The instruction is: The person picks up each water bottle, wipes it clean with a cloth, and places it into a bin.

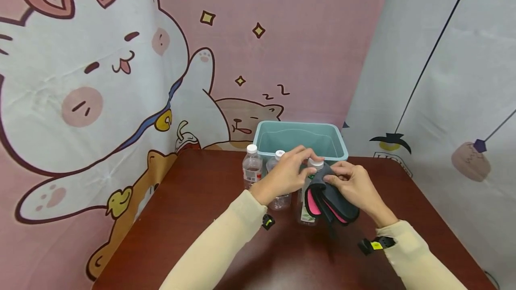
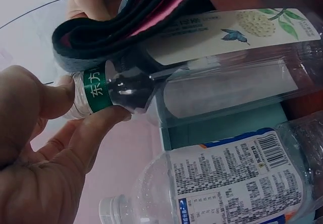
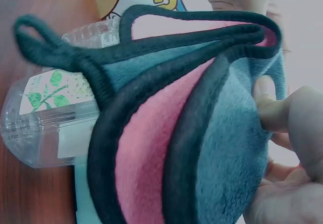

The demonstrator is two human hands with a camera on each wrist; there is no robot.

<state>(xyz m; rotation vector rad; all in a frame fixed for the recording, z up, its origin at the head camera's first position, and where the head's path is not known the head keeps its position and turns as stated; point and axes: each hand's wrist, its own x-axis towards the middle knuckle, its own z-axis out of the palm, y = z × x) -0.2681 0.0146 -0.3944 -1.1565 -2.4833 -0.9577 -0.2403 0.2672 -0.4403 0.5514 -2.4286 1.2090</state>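
A clear plastic bottle [image 1: 308, 215] with a white cap, a green neck band and a flower-printed label stands on the table. My left hand [image 1: 282, 174] pinches it near the cap, with thumb and finger at the green neck band [image 2: 98, 90] in the left wrist view. My right hand [image 1: 354, 186] pinches a folded grey-and-pink cloth [image 3: 222, 148] with dark edging and a hanging loop. In the left wrist view the cloth lies against the bottle's neck and partly covers its label. Two more clear capped bottles stand to the left, one [image 1: 251, 167] and another [image 1: 281, 202] partly behind my left hand.
Behind the bottles a light blue plastic bin [image 1: 300, 130] stands at the table's far edge. The dark red-brown table [image 1: 193, 200] extends to both sides and toward me. Cartoon-printed cloth hangs [image 1: 306, 48] behind the table.
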